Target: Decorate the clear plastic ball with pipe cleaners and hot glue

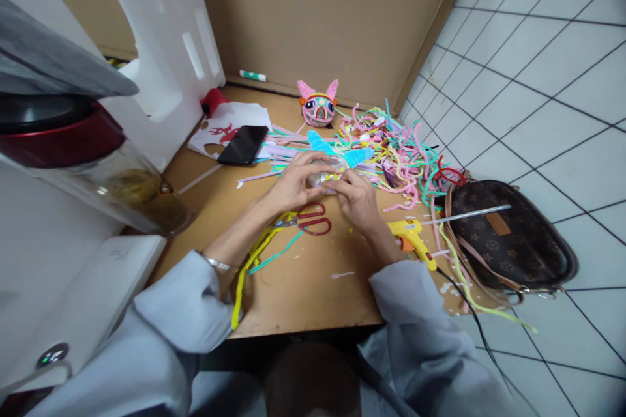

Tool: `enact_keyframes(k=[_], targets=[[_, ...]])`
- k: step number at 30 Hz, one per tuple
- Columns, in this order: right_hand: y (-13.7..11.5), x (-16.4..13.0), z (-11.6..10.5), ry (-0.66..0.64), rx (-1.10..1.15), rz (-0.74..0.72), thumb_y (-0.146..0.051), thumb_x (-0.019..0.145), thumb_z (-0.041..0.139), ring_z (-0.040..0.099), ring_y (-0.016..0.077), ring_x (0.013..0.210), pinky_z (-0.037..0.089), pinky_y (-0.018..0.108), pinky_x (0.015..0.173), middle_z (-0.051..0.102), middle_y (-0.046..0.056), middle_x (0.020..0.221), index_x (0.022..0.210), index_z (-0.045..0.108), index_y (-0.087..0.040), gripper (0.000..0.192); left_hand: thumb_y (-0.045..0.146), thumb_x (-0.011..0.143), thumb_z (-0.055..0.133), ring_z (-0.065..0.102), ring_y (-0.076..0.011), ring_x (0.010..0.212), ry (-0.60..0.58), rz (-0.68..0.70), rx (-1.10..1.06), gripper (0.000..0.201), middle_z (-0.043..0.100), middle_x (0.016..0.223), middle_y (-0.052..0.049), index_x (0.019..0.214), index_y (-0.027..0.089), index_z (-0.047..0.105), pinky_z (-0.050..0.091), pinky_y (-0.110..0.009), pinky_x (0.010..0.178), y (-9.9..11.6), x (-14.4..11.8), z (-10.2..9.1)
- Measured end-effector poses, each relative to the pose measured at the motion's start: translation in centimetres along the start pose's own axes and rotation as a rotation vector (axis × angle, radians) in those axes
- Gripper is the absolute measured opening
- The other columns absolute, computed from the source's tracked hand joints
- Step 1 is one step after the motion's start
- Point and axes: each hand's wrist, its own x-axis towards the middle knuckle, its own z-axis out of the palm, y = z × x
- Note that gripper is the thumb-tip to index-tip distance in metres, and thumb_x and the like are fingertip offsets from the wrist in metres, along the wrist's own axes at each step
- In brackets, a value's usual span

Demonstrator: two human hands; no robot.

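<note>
My left hand (pixel 293 184) and my right hand (pixel 357 199) meet over the wooden table (pixel 303 287) and both grip a small craft figure (pixel 328 177) with pale body and two light blue fuzzy ears (pixel 359 156). The fingers hide most of the figure. Red-handled scissors (pixel 310 219) lie just below my hands. A yellow glue gun (pixel 413 239) rests to the right of my right wrist. Yellow and teal pipe cleaners (pixel 254 257) trail beside my left forearm.
A finished pink-eared figure (pixel 317 106) stands at the back. A tangle of coloured pipe cleaners (pixel 391 143) fills the right rear. A black phone (pixel 243 144) lies on paper at the left. A brown bag (pixel 508 238) hangs off the right edge. White foam (pixel 161 45) and a jar (pixel 141 195) stand left.
</note>
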Motion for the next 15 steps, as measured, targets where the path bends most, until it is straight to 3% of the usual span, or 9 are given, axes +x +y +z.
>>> enact_keyframes(k=[9, 15], targets=[[0.22, -0.12, 0.25, 0.060, 0.119, 0.051, -0.009, 0.087, 0.048, 0.058, 0.0208, 0.084, 0.044, 0.032, 0.078, 0.062, 0.006, 0.088, 0.108, 0.069, -0.021, 0.032, 0.038, 0.091, 0.065, 0.056, -0.0269, 0.124, 0.053, 0.062, 0.035, 0.031, 0.062, 0.132, -0.012, 0.117, 0.022, 0.070, 0.043, -0.049, 0.109, -0.54, -0.06, 0.48], [0.45, -0.17, 0.45, 0.102, 0.274, 0.192, -0.016, 0.080, 0.051, 0.057, 0.0179, 0.073, 0.046, 0.030, 0.073, 0.059, 0.001, 0.079, 0.092, 0.056, -0.022, 0.015, 0.038, 0.090, 0.065, 0.055, -0.0277, 0.125, 0.021, 0.004, 0.071, 0.031, 0.062, 0.134, -0.011, 0.116, 0.023, 0.071, 0.042, -0.051, 0.110, -0.47, -0.06, 0.46]])
